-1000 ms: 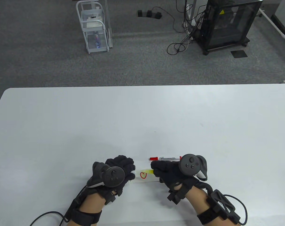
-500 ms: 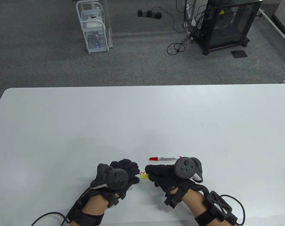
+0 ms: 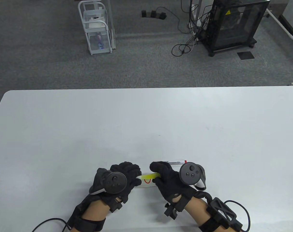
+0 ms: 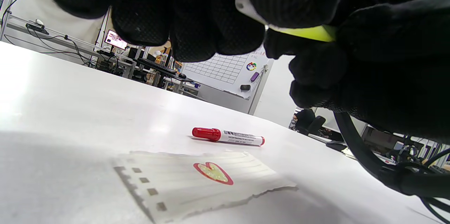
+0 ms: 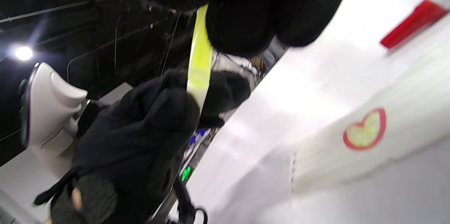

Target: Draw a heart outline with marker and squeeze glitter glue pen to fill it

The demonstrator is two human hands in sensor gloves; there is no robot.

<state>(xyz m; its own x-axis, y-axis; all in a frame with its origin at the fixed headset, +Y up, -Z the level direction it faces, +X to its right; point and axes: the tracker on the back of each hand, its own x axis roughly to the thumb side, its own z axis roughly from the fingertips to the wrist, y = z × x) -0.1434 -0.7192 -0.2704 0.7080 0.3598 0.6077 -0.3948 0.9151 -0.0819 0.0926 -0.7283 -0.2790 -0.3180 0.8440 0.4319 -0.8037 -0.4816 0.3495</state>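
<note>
A slim yellow glitter glue pen (image 3: 148,176) hangs level above the table, held at both ends. My left hand (image 3: 127,174) grips its white end (image 4: 246,6), and my right hand (image 3: 161,172) pinches the yellow barrel (image 4: 302,32). Under the pen lies a torn white paper strip (image 4: 197,189) with a red heart outline (image 4: 213,173) filled with yellowish glitter. In the table view the pen and hands cover part of the heart (image 3: 147,182). The right wrist view shows the pen (image 5: 199,62) running down into the left glove (image 5: 151,139), and the heart (image 5: 365,130).
A red-capped marker (image 4: 228,136) lies on the white table (image 3: 146,120) just beyond the paper, its cap end hidden under my right hand in the table view. Glove cables trail off the table's near edge. A white cart (image 3: 98,26) and a black cabinet (image 3: 233,24) stand on the floor beyond.
My left hand left the paper and closed on the pen's end. My right hand swung the pen away from the heart to lie level between both hands.
</note>
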